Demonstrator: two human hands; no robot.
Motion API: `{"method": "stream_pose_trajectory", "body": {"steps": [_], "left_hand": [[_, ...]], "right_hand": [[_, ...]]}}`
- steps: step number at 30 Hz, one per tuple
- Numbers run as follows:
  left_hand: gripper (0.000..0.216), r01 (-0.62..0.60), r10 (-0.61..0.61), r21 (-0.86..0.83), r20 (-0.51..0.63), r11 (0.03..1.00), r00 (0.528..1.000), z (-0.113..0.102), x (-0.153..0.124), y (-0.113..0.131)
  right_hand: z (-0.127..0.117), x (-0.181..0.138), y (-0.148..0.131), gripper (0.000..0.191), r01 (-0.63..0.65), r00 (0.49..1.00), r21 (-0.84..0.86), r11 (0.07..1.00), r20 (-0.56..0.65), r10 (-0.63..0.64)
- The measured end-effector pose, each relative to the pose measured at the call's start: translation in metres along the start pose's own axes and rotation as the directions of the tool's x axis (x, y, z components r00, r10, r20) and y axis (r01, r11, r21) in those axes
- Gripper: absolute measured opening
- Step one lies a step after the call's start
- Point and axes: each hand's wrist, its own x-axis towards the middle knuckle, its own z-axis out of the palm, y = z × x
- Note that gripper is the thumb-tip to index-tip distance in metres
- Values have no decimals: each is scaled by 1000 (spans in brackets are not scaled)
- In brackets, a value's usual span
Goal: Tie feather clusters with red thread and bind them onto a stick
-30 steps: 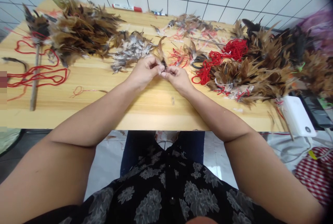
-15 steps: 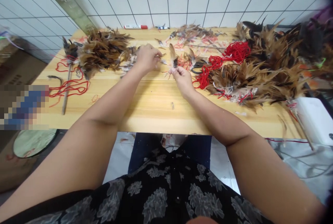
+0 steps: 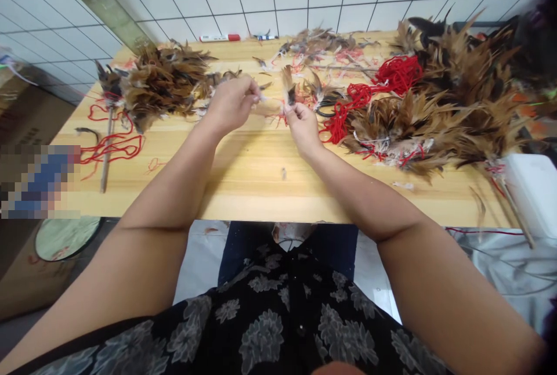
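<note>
My right hand (image 3: 301, 123) pinches the base of a small brown feather bundle (image 3: 288, 86) that stands upright above the wooden table (image 3: 243, 177). My left hand (image 3: 232, 103) is closed beside it, its fingertips pinching a small pale feather or thread end that I cannot make out clearly. The two hands are a short gap apart. A brown feather pile (image 3: 163, 82) lies just left of my left hand. Red string (image 3: 354, 102) in a tangle lies right of my right hand.
A large heap of brown and black feathers (image 3: 448, 108) fills the table's right side. A stick with red cord (image 3: 107, 143) lies at the left. A red marker (image 3: 219, 38) rests at the far edge by the tiled wall. A white box (image 3: 533, 192) sits at the right edge.
The hands first worked together on the bundle, then my left hand reached to the feather pile and has come back toward the right hand. The camera view has tilted up.
</note>
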Motion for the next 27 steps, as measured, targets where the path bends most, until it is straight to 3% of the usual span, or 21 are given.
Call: {"method": "stream_pose_trajectory", "body": {"steps": [4,7,18,27], "left_hand": [[22,33,-27,-111,61,993,998,-11,-36,37],[24,65,-54,-176,65,982,996,-9,-46,47],[31,23,-7,-122,123,992,992,-2,-52,47],[31,-188,175,134,105,973,979,8,-51,29]], "right_hand": [[-5,-4,4,47,61,996,-86,994,64,-55],[-7,-13,1,40,99,990,-169,981,120,-79],[-11,-21,-7,46,103,976,-255,961,212,-48],[-9,-20,-12,50,92,949,-267,959,316,-4]]}}
